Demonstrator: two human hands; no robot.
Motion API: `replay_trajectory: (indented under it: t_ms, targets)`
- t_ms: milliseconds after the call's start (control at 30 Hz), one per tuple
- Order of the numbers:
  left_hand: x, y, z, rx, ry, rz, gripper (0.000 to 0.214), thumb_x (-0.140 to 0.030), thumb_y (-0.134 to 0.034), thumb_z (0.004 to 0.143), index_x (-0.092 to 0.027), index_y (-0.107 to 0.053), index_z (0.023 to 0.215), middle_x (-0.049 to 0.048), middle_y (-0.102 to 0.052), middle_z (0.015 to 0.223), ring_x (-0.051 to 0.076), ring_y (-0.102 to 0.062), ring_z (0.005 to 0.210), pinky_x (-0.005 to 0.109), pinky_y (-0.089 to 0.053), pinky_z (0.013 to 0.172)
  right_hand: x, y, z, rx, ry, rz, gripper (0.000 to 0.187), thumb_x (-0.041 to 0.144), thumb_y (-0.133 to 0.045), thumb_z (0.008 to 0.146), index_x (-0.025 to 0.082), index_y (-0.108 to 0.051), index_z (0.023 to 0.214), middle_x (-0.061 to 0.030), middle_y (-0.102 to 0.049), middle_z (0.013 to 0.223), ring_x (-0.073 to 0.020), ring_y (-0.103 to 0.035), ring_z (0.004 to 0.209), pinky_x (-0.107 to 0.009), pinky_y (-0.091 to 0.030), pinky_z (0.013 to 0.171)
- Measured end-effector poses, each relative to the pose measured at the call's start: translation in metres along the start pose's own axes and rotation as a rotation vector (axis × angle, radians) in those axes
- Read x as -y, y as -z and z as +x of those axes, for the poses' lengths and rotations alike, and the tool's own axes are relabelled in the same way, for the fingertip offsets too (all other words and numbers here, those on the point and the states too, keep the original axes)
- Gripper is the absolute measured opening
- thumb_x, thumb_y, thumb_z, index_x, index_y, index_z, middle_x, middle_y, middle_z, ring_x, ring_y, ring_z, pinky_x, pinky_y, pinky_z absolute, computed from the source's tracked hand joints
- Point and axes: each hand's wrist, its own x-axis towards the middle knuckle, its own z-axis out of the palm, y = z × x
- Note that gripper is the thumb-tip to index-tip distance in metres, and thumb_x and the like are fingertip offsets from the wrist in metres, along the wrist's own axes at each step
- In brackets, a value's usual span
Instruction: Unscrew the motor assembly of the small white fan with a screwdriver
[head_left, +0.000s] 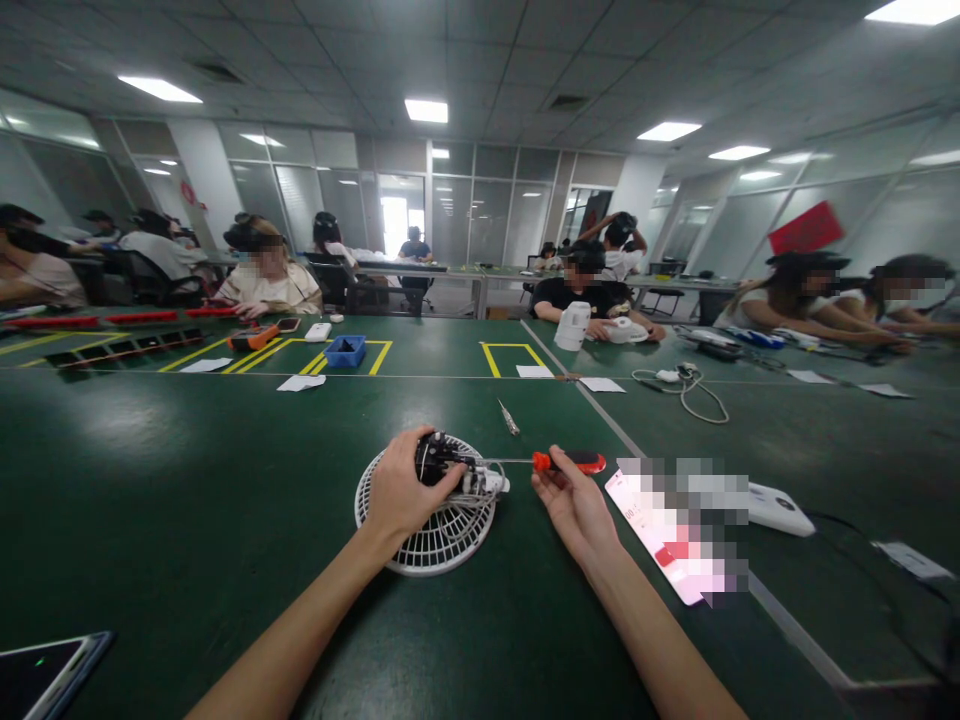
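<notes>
A white round fan grille (442,550) lies on the green table, with a black motor assembly (431,455) and white wiring on top of it. My left hand (401,485) wraps round the motor, thumb toward its right side. My right hand (574,500) grips a screwdriver (585,461) with a red and black handle. The shaft points left and reaches the motor assembly; its tip is hidden among the parts. A second small screwdriver or bit (509,418) with a clear handle lies on the table just beyond.
A lit phone (660,550) lies right of my right hand, with a white device (776,510) beyond it. Another phone (49,675) is at the near left corner. Farther off are a blue bin (346,351), a coiled cable (697,395) and people working across the table.
</notes>
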Motion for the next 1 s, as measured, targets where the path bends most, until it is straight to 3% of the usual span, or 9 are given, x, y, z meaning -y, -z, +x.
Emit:
replay_trajectory:
  t_ms: [267,467,700,800,1000]
  targets:
    - [-0.0001,0.0003,0.0003,0.001,-0.009,-0.013,0.053,-0.05,-0.076,0.082,-0.02,-0.056,0.122,0.0101,-0.069,0.114,0.028,-0.067,0.106,0.047,-0.057,0.095,0.0004,-0.0008,-0.0004,0.056,0.033,0.043,0.036,0.025,-0.095,0.064,0.021,-0.066,0.084,-0.002,-0.074,0.082,-0.0177,-0.074,0.084,-0.029,-0.064,0.08]
    - [0.0006,0.0,-0.0002,0.016,0.011,-0.009,0.055,-0.053,-0.075,0.083,-0.02,-0.056,0.123,0.0098,-0.069,0.115,0.027,-0.067,0.105,0.047,-0.057,0.094,0.0007,0.0038,0.0001,0.021,0.013,-0.044,0.036,0.033,-0.093,0.066,0.021,-0.068,0.09,-0.0011,-0.074,0.078,-0.0154,-0.07,0.066,-0.023,-0.059,0.054]
    - [0.0014,-0.0004,0.0001,0.008,0.008,-0.009,0.053,-0.053,-0.075,0.083,-0.021,-0.058,0.121,0.0096,-0.069,0.112,0.028,-0.068,0.102,0.047,-0.058,0.092,0.0025,0.0021,-0.0003,0.086,0.057,0.0,0.038,0.02,-0.094,0.062,0.022,-0.067,0.088,0.0003,-0.075,0.083,-0.0175,-0.075,0.082,-0.029,-0.064,0.079]
    - [0.0016,-0.0002,0.0002,0.009,0.005,-0.005,0.053,-0.053,-0.075,0.083,-0.02,-0.057,0.122,0.0098,-0.069,0.113,0.028,-0.068,0.103,0.048,-0.058,0.092,0.003,0.0015,-0.0008,0.085,0.014,0.027,0.031,0.021,-0.091,0.065,0.022,-0.067,0.084,-0.0031,-0.076,0.083,-0.0196,-0.075,0.087,-0.031,-0.064,0.082]
    - [0.0002,-0.0002,0.0005,-0.005,-0.007,-0.004,0.051,-0.052,-0.075,0.083,-0.022,-0.058,0.121,0.0095,-0.07,0.112,0.028,-0.068,0.102,0.047,-0.058,0.09,0.0017,0.0034,-0.001,0.028,0.005,-0.021,0.029,0.031,-0.089,0.067,0.021,-0.069,0.085,-0.001,-0.072,0.074,-0.0154,-0.07,0.066,-0.025,-0.059,0.059]
